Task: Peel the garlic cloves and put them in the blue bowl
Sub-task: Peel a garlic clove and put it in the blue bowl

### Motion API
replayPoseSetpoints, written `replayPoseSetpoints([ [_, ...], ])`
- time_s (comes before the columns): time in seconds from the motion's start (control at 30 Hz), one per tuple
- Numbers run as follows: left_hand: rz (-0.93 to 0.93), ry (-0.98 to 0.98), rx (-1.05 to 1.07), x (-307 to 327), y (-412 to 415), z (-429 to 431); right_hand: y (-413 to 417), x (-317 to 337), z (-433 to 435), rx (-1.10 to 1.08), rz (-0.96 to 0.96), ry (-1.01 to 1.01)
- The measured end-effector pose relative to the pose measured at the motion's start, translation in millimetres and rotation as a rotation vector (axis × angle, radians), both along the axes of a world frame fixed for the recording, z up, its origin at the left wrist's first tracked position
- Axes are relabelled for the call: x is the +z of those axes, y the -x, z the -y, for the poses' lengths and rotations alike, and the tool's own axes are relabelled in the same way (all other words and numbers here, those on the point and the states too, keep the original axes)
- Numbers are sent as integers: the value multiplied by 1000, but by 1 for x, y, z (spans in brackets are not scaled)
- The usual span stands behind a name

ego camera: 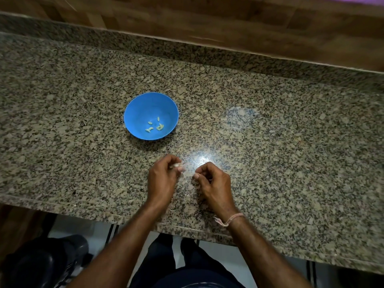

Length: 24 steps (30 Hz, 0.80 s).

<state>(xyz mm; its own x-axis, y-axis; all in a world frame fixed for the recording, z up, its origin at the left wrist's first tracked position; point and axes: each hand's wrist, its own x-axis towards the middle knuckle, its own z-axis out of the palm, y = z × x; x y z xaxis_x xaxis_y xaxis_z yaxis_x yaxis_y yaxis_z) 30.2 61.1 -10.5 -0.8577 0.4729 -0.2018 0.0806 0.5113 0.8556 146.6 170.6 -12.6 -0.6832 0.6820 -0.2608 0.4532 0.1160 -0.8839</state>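
Over a granite table [270, 121], the left hand [164, 175] pinches a garlic clove [177, 165]; the right hand [212, 181] curls nearby, contents unclear. Peeled cloves [154, 126] lie in the blue bowl [145, 104].

We see a table [270, 132] of speckled granite — polished smooth, glossy enough to throw back a bright patch of light. The blue bowl [133, 109] looks like plastic, smooth with a soft sheen; the peeled cloves [154, 126] in it are pale and smooth. Behind runs a matt wood-grain panel [228, 21]. The thread band [232, 218] on the right wrist looks fibrous — frayed at its knot.
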Motion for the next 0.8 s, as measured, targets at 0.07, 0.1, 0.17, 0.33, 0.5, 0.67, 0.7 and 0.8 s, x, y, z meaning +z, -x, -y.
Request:
replayPoseSetpoints([
  [0.07,-142,85,-67,-6,11,0,-4,-5,-1,-1,34,56],
  [0.1,-200,128,-101,-11,16,0,-5,-7,-1,-9,46,84],
  [0.17,-297,193,-152,-20,21,3,-4,-10,-1,-11,67,91],
  [0.33,-375,286,-49,-30,-8,20,3,-19,3,78,151,-117],
  [0.5,-327,299,-90,-43,-26,35,4,-20,4,130,183,-284],
  [0.67,-289,329,-108,-42,-21,34,1,-22,12,213,211,-485],
  [0.7,-290,332,-110,-42,-20,33,1,-22,13,208,217,-521],
  [0.8,-294,323,-116,-40,-21,34,2,-25,18,160,249,-561],
])
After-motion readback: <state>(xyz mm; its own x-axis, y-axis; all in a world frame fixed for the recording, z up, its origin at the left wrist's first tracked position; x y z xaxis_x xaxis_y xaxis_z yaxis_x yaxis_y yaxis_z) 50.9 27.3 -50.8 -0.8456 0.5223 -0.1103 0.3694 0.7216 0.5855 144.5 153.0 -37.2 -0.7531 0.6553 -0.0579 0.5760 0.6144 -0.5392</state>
